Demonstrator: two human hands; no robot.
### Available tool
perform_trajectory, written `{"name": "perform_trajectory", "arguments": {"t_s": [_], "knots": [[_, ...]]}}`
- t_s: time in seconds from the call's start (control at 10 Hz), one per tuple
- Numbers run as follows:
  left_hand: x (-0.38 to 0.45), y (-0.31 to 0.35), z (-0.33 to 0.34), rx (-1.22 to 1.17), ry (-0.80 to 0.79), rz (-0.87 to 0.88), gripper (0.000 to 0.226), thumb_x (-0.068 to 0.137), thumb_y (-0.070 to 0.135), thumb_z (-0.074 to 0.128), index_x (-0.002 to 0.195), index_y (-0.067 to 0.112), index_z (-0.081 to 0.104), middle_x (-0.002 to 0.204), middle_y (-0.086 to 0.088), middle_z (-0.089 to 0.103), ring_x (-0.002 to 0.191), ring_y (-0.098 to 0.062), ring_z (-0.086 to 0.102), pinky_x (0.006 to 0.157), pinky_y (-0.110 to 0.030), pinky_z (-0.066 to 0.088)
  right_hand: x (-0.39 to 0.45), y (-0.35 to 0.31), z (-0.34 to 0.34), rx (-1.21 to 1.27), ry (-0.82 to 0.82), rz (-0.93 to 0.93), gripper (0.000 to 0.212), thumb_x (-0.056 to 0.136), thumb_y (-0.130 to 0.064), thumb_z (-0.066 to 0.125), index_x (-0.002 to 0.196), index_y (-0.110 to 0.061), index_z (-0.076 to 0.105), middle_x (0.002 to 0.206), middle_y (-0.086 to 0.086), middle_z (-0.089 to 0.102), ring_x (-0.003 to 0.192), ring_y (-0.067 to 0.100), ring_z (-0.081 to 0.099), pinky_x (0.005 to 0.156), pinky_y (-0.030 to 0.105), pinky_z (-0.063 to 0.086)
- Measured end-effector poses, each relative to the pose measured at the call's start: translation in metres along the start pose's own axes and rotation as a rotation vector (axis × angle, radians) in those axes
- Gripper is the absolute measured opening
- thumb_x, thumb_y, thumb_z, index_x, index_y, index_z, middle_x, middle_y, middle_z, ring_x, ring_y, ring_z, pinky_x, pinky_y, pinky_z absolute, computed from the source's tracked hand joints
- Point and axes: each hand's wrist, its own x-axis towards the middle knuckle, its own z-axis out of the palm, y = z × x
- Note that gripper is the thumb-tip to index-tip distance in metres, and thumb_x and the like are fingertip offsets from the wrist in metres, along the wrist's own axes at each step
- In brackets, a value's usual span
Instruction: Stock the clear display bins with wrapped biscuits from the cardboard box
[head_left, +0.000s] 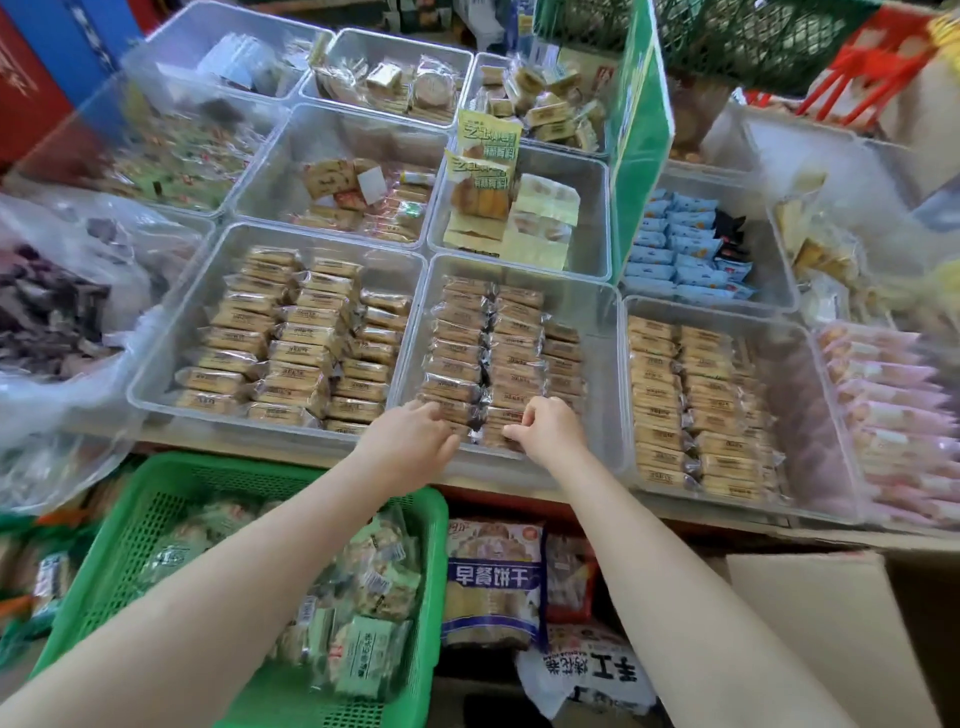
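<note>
Both hands work at the near end of the middle bin (597, 322), likely squaring up the last packs so the rows sit flat and labels face up. Left hand (415, 434) lies palm down, fingers (434, 410) curled over the near packs of the left row, touching them; whether they actually pinch a pack, cannot tell. Right hand (545, 428) has fingers bent, thumb and forefinger tips close together at the near pack of the middle row, looks like a pinch on its wrapper edge, but blurred.

Biscuits (467, 358) lie directly under and just beyond the fingers, in three rows running away from them; the right row is shorter and stops short of the near wall, just right of the right fingers. Judgement: that gap is the next spot to fill.

Bin left of the left fingers (156, 374) and bin right of the right fingers (810, 374) already hold similar rows. Cardboard box (810, 623) sits below the right forearm, under the tabletop edge; its contents not visible. Green basket (156, 499) of other snacks under the left forearm.
</note>
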Motion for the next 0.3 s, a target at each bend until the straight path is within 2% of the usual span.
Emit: {"name": "perform_trajectory", "arguments": {"t_s": [0.1, 0.2, 0.3], "knots": [[0.004, 0.004, -0.007, 0.158, -0.053, 0.056, 0.047, 0.106, 0.035, 0.022, 0.116, 0.012, 0.062, 0.1, -0.005, 0.052, 0.098, -0.025, 0.055, 0.068, -0.037, 0.049, 0.003, -0.009, 0.001, -0.098, 0.0, 0.087, 0.037, 0.095, -0.05, 0.058, 0.099, -0.015, 0.069, 0.121, 0.003, 0.059, 0.101, 0.026, 0.061, 0.092, 0.042, 0.052], [-0.004, 0.009, -0.02, 0.289, -0.115, 0.112, 0.04, 0.105, 0.031, 0.026, 0.12, 0.009, 0.057, 0.093, -0.008, 0.042, 0.09, -0.027, 0.051, 0.058, -0.034, 0.038, 0.001, -0.011, 0.009, -0.154, 0.045, 0.155, 0.045, 0.095, -0.056, 0.054, 0.102, -0.015, 0.071, 0.118, 0.004, 0.064, 0.104, 0.027, 0.062, 0.097, 0.044, 0.048], [-0.003, 0.0, -0.012, 0.253, -0.123, 0.151, 0.028, 0.104, 0.028, 0.036, 0.117, 0.011, 0.055, 0.102, -0.009, 0.054, 0.099, -0.028, 0.054, 0.07, -0.038, 0.051, 0.006, -0.013, 0.012, -0.114, 0.094, 0.231, 0.04, 0.094, -0.055, 0.059, 0.1, -0.018, 0.071, 0.114, 0.004, 0.067, 0.105, 0.027, 0.062, 0.1, 0.044, 0.047]]}}
